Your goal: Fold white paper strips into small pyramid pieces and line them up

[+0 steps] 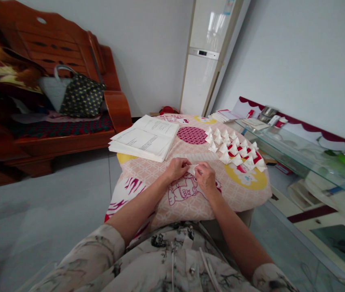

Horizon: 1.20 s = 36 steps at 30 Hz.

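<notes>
A small piece of white folded paper (192,169) is pinched between my two hands above the patterned cloth. My left hand (178,168) has its fingers closed on the paper's left end. At the other end, my right hand (205,177) grips it with thumb and fingers together. Just beyond them lies a strip of pale paper (201,157) on the cloth. Several small pointed folded-paper pieces (236,160) stand in rows to the right. A thick stack of printed sheets (146,140) lies open at the left.
The table is covered by a pink patterned cloth (157,211). A glass-topped cabinet (306,160) with cups and papers runs along the right. Left stands a wooden bench (65,138) with a dark patterned bag (82,96). A tall white air conditioner (202,73) stands behind.
</notes>
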Motion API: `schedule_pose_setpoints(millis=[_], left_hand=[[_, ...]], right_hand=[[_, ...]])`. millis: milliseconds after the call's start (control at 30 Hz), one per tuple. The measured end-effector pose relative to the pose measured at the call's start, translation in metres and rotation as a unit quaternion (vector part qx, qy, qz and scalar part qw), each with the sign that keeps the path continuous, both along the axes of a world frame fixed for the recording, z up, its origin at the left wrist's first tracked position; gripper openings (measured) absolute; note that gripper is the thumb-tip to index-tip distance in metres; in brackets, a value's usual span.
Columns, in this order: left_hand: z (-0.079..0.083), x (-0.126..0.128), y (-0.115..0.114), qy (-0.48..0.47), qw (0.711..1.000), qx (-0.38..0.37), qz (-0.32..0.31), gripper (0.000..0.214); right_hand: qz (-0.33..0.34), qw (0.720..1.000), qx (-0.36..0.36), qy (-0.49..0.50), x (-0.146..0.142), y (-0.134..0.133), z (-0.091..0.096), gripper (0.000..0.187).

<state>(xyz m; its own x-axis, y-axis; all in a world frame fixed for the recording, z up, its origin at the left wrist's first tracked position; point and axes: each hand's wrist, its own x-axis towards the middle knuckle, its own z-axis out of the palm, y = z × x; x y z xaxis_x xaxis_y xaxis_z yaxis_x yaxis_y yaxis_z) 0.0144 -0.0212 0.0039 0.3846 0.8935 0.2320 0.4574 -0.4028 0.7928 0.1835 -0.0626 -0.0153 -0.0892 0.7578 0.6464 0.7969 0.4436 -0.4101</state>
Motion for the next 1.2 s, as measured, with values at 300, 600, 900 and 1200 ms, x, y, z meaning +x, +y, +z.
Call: schedule_pose_setpoints(millis=[300,600,900,1200], left_hand=[[0.001,-0.004,0.002,-0.017,0.999,0.0,-0.036,0.035],[0.002,-0.002,-0.001,0.014,0.993,0.113,-0.033,0.034],[0.001,0.017,-0.011,0.02,0.982,0.183,-0.044,0.029],[-0.007,0.021,-0.008,0.102,0.98,0.166,-0.031,0.024]], right_hand=[[0.014,0.999,0.019,0.038,0.0,0.003,-0.001,0.02],[0.007,0.997,-0.003,0.073,0.001,0.004,0.001,0.014],[0.004,0.995,-0.044,0.087,-0.001,0.003,0.002,0.017],[0.022,0.993,-0.065,0.094,0.002,0.007,0.0,0.019]])
